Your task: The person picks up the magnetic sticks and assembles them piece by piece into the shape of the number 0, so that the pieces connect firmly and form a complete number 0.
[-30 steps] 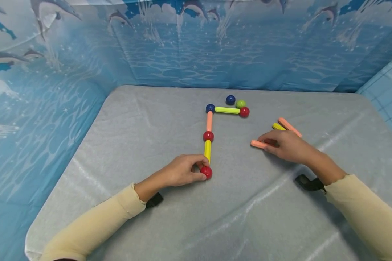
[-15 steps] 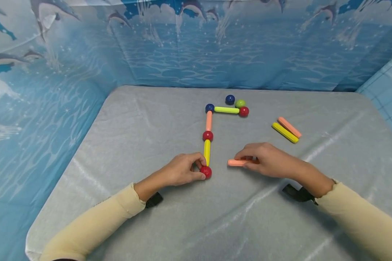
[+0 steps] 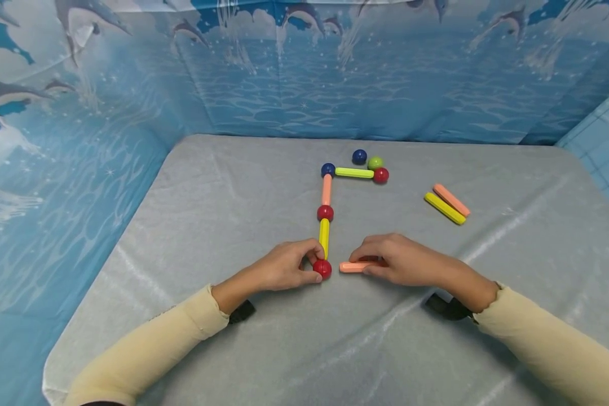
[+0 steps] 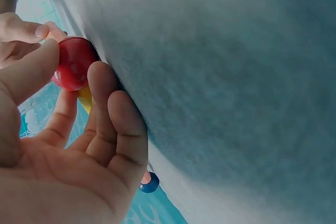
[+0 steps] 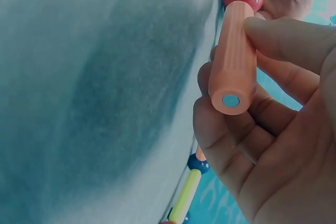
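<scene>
My left hand (image 3: pixel 290 266) pinches a red ball (image 3: pixel 322 269) between thumb and fingers at the near end of a chain of rods and balls. From that ball a yellow rod (image 3: pixel 324 239) runs up to a second red ball (image 3: pixel 325 213), then an orange rod (image 3: pixel 327 189) leads to a blue ball (image 3: pixel 327 170). A lime rod (image 3: pixel 354 173) extends right from there to another red ball (image 3: pixel 381 175). My right hand (image 3: pixel 397 261) grips a loose orange rod (image 5: pixel 234 56) lengthwise, its free end pointing at the near red ball, a small gap between them in the head view.
A blue ball (image 3: pixel 359 157) and a green ball (image 3: pixel 375 163) lie by the chain's far right end. To the right, a yellow rod (image 3: pixel 445 208) and an orange rod (image 3: pixel 451 199) lie side by side on the grey cloth (image 3: pixel 223 197). Blue dolphin-print sheets (image 3: pixel 304 84) hang behind.
My right hand has carried the orange rod left and toward me, from beside the two loose rods to near the near red ball. The left hand has stayed on that ball.
</scene>
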A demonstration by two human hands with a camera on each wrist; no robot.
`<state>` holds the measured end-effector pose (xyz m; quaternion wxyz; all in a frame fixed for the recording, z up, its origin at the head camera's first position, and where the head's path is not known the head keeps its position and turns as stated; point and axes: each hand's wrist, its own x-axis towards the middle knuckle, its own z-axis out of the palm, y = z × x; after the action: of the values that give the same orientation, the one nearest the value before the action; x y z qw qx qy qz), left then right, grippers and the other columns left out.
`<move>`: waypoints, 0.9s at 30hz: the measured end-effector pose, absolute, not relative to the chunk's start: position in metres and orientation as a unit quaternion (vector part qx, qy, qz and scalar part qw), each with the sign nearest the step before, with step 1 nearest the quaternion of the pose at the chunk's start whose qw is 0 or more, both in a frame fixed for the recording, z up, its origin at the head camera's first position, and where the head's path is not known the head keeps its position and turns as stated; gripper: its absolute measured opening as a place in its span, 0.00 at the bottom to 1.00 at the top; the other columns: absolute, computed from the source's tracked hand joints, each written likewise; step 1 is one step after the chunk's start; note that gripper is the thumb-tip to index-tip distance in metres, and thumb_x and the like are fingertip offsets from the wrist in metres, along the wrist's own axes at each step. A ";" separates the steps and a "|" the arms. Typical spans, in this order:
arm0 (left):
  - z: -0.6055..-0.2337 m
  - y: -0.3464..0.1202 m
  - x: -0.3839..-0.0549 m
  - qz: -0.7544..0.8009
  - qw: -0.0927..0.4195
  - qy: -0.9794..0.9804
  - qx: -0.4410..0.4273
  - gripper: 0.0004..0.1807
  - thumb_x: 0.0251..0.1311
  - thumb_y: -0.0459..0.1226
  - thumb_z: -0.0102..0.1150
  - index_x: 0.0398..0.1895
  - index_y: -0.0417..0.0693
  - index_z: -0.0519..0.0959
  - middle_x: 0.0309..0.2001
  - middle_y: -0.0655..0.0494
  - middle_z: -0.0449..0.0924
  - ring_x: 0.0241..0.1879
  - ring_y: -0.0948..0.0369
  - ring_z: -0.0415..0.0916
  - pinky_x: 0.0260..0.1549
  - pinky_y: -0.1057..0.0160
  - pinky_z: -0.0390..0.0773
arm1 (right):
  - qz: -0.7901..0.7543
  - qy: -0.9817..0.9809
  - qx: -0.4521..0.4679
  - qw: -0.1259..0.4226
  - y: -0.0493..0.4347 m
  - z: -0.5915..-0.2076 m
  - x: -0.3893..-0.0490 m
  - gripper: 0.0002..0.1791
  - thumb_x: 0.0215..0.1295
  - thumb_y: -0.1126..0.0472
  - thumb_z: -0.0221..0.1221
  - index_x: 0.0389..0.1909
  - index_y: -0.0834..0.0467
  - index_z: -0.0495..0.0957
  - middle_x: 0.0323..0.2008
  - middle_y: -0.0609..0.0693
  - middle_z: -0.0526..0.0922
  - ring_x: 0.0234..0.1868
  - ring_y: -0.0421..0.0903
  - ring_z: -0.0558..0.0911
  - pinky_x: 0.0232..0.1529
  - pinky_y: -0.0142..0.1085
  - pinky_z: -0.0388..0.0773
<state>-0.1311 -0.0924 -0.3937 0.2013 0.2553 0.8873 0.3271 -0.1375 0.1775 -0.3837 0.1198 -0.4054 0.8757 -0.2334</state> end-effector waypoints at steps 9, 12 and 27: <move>-0.394 -0.092 -0.132 0.317 0.196 0.891 0.261 0.14 0.58 0.38 0.70 0.44 0.54 0.76 0.38 0.58 0.81 0.31 0.62 0.73 0.30 0.68 0.73 | -0.248 0.875 -0.389 0.148 0.176 -0.387 -0.136 0.15 0.66 0.59 0.64 0.53 0.48 0.82 0.43 0.38 0.83 0.39 0.34 0.77 0.45 0.33 0.80; -0.393 -0.092 -0.132 0.312 0.193 0.891 0.266 0.14 0.58 0.38 0.70 0.44 0.54 0.76 0.38 0.58 0.81 0.31 0.62 0.73 0.30 0.68 0.72 | -0.252 0.873 -0.388 0.151 0.175 -0.387 -0.136 0.15 0.66 0.59 0.63 0.53 0.47 0.82 0.43 0.38 0.83 0.40 0.34 0.77 0.46 0.34 0.80; -0.392 -0.090 -0.133 0.302 0.193 0.892 0.277 0.13 0.57 0.38 0.70 0.43 0.53 0.76 0.36 0.59 0.80 0.28 0.63 0.72 0.27 0.69 0.70 | -0.268 0.864 -0.391 0.171 0.171 -0.391 -0.139 0.16 0.67 0.58 0.62 0.55 0.48 0.81 0.44 0.38 0.83 0.42 0.35 0.78 0.49 0.35 0.80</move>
<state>-0.1334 -0.0901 -0.3920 0.1927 0.2773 0.8916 0.3019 -0.1387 0.1712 -0.3911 0.1713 -0.3905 0.8638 -0.2683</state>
